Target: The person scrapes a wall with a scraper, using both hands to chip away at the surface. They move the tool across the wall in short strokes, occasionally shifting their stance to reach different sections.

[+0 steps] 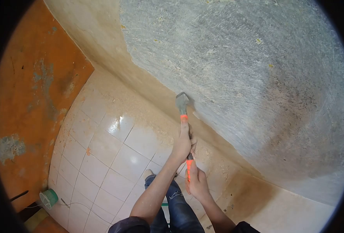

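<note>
A wall scraper (182, 101) with a wide metal blade and an orange and black handle points away from me. Its blade edge is at the wall, where the rough grey area (218, 77) borders a smooth beige strip (156, 87). My left hand (184, 144) is wrapped round the upper handle just below the blade, thumb lying along it. Lower down, my right hand (197, 181) grips the orange end of the same handle.
Pale floor tiles (131, 157) carry beige dust and scrapings (137, 110) along the wall's foot. An orange wall (43, 77) with peeled patches stands left. A green basket (49, 198) and a thin cable (84, 204) lie at lower left. My legs (175, 202) are below.
</note>
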### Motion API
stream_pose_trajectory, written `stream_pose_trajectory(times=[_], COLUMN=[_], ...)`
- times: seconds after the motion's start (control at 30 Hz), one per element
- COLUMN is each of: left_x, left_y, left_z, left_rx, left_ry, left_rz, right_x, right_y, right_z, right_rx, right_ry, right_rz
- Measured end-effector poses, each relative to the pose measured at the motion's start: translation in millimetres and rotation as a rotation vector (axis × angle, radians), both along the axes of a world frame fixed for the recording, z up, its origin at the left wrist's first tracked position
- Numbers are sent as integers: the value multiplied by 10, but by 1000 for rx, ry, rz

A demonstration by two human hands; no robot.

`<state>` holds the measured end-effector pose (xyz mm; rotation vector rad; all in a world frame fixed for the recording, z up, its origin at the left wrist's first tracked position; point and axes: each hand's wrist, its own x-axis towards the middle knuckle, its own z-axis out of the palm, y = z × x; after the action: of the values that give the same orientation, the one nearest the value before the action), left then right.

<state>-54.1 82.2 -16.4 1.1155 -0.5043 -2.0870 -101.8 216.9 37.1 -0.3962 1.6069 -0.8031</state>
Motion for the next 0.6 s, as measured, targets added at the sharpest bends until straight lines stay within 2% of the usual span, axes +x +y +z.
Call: stream_pose_trajectory(times=[0.2,0.23,0.3,0.37,0.43,0.5,0.6], left_x=[-67,-53,20,9,10,40,143], left_y=[127,93,-103,-13,83,23,-148], left_z=[158,99,-15,22,133,30,-87], left_rx=[-11,-17,-48,-30,-1,6,-20], left_ry=[-131,-130,-21,-79,-52,-24,-47], left_rz=[-75,-80,62,42,-64,-83,-24], right_x=[-8,-51,-79,3,63,51,82], right_y=[112,-40,-153,-10,42,-18,-147], right_z=[111,86,-4,-95,37,50,-105], right_rx=[-39,-18,-12,-62,-15,22,-17], right_ry=[-19,-32,-41,34,0,-20,42], right_rz=[8,39,74,25,4,-23,91])
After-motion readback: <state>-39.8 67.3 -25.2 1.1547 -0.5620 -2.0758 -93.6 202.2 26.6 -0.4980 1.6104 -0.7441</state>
